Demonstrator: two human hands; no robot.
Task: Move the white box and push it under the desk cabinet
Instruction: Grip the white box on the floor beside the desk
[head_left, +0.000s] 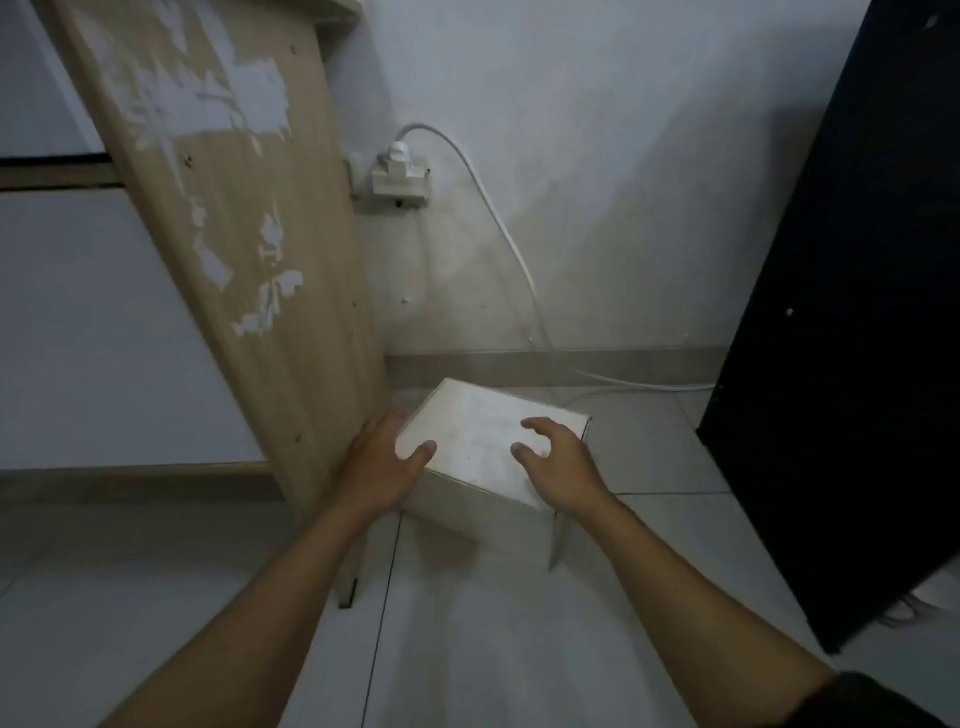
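Note:
A white cardboard box (480, 436) sits on the tiled floor beside the light wooden side panel of the desk cabinet (244, 244). My left hand (382, 467) grips the box's near left corner, thumb on the lid and fingers down its left side against the panel. My right hand (558, 467) rests on the lid's right part with fingers curled and spread; its palm covers the near right corner. The box's far edge points toward the wall.
A wall socket with a white plug (401, 174) has a white cable (519, 260) running down the wall and along the floor behind the box. A tall black panel (852, 338) stands at the right. Bare floor tiles (467, 623) lie near me.

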